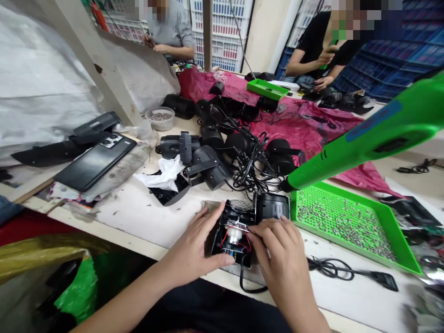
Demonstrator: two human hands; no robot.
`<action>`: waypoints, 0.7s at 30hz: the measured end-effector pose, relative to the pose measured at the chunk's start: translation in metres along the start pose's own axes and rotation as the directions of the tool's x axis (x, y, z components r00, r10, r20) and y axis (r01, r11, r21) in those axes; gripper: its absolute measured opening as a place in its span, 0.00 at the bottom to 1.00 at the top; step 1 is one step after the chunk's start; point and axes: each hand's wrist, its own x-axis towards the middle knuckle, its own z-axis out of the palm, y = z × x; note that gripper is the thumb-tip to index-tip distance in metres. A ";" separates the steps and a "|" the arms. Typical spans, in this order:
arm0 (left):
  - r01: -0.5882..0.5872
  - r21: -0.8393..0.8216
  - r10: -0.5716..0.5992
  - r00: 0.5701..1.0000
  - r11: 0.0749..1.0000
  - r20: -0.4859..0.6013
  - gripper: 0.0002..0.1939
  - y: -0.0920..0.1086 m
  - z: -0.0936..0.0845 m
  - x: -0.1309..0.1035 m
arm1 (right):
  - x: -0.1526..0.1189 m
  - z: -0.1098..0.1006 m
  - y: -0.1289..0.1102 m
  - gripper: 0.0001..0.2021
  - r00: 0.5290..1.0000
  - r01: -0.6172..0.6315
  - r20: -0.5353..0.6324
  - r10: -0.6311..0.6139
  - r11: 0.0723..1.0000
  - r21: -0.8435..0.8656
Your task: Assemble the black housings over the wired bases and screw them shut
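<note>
An opened black plastic housing [218,233] lies at the bench's front edge, with a white motor-like part [235,235], red wires and a small blue connector inside. My left hand [194,247] grips its left side, thumb along the near edge and fingers at the far side. Over the right side, my right hand [280,245] has thumb and forefinger pinched together beside the white part; what they hold is too small to make out. Behind my right fingers stands a black cover half [272,206]. A black cable [243,280] loops out at the near side.
A green electric screwdriver [360,134] slants in from the right above a green tray [404,256] of screws. Black lamp-like housings [211,166] and tangled cables fill the middle. A phone [95,162] lies left. Two people [173,27] work across the bench.
</note>
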 end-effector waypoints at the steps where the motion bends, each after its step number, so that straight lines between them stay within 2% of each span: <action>1: -0.006 0.003 0.007 1.000 1.000 -0.010 0.49 -0.001 0.000 0.000 | 0.001 0.001 -0.001 0.05 1.000 -0.001 0.000 0.001 1.000 0.014; 10: 0.005 0.018 -0.004 1.000 1.000 -0.022 0.48 0.000 0.002 0.002 | 0.004 0.001 0.000 0.06 0.999 0.041 0.008 -0.041 0.999 0.030; 21: -0.046 0.033 0.048 0.997 0.998 -0.066 0.46 -0.004 0.005 0.001 | -0.003 0.006 0.002 0.05 0.999 0.018 -0.041 -0.017 0.999 0.030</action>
